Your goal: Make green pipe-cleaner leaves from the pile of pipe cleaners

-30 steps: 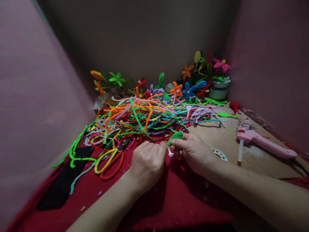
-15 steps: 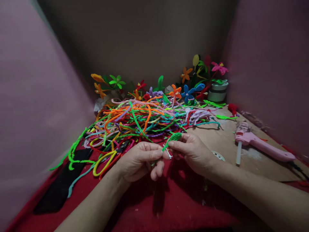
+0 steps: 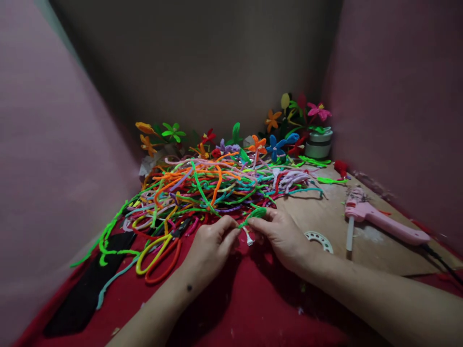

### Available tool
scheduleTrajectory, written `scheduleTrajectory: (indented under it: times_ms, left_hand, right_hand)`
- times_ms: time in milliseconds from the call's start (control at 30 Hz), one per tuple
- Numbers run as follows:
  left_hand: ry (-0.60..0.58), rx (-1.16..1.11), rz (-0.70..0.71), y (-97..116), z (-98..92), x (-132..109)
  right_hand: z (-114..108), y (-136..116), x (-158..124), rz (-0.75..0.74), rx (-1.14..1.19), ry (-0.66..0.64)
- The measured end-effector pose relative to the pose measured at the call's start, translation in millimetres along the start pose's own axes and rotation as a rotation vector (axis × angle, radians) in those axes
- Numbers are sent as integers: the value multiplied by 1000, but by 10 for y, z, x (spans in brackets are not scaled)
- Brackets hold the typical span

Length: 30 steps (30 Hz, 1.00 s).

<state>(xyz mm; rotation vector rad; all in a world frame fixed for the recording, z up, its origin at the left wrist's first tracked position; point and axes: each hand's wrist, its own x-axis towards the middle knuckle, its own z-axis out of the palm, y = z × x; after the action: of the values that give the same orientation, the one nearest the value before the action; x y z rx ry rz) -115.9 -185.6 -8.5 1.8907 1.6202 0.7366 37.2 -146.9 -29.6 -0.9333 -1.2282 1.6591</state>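
Observation:
Both of my hands meet over a red cloth point(image 3: 253, 308), just in front of a big heap of coloured pipe cleaners point(image 3: 213, 185). My left hand point(image 3: 211, 248) pinches one end of a green pipe cleaner piece point(image 3: 254, 215). My right hand point(image 3: 284, 236) pinches its other, folded end. A small white bit point(image 3: 249, 239) hangs below the fingers between the hands. Both hands are closed in a pinch.
A pink glue gun point(image 3: 376, 219) lies on a brown board point(image 3: 336, 212) at the right, with a white ring point(image 3: 319, 239) near my right wrist. Finished pipe-cleaner flowers point(image 3: 275, 144) and a small pot point(image 3: 318, 142) stand at the back. Yellow and orange scissor handles point(image 3: 159, 253) lie at the left.
My left hand turned palm up and back down while pinching the green piece. Both hands have dropped slightly nearer the cloth; the view has tilted a little.

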Motion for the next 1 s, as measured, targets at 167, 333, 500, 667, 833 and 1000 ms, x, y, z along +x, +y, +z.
scheduleTrajectory:
  times_ms: [167,333,500,667,833,1000]
  left_hand:
    - [-145,-455,-256,102,-11,41]
    - [-158,-681,-316,136,42,14]
    - [-188,-939,-387,126,52,-31]
    - [-80,-645,-278,85,-129,128]
    - [-30,-349,-150,277,-81,435]
    - [-68,-24,-2,422,312,811]
  right_hand:
    - [-26,-95,3,-147,-142,-23]
    - [-34,-115,-2,-212,-266,30]
    - [-41,-79,-13,-476,-428,68]
    - [-56,-186,-135,-903,-722,214]
    - [67,-154,-362,-1311,-863,-106]
    - [216,170,-317,-1459,-801,-253]
